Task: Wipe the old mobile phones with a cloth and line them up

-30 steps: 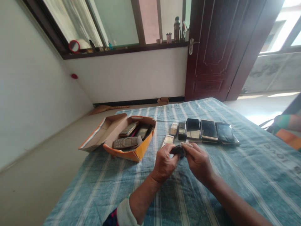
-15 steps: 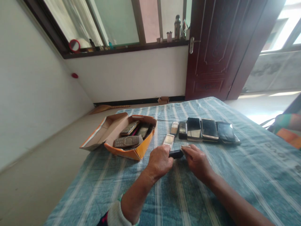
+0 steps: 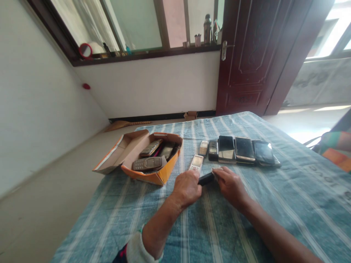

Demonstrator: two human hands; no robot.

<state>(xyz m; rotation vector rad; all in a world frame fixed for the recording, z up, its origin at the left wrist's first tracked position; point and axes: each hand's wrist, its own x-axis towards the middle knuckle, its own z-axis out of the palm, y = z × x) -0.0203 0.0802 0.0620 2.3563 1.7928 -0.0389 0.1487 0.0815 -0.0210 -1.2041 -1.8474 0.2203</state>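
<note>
My left hand (image 3: pixel 188 188) is closed around one end of a dark mobile phone (image 3: pixel 206 178), held edge-on above the cloth. At the phone's other end, my right hand (image 3: pixel 230 186) pinches a small whitish piece (image 3: pixel 215 170) against it; whether that is cloth or tissue I cannot tell. Just beyond my left hand lies a white mobile phone (image 3: pixel 196 163), partly covered by the fingers. Past it are a small silver keypad phone (image 3: pixel 203 148) and a black keypad phone (image 3: pixel 213 149). A black smartphone (image 3: pixel 226 148) and a gold-rimmed smartphone (image 3: pixel 245 149) continue the row.
An orange cardboard box (image 3: pixel 164 173), lid open, holds several old phones to the left. At the row's right end lies a dark flat device (image 3: pixel 263 152) on others. A striped blue cloth (image 3: pixel 153 226) covers the surface. A dark red door (image 3: pixel 246 73) stands behind.
The dark phone has tilted slightly, its right end rising. My left hand has shifted a little, so more of the white phone shows. Both hands keep their hold.
</note>
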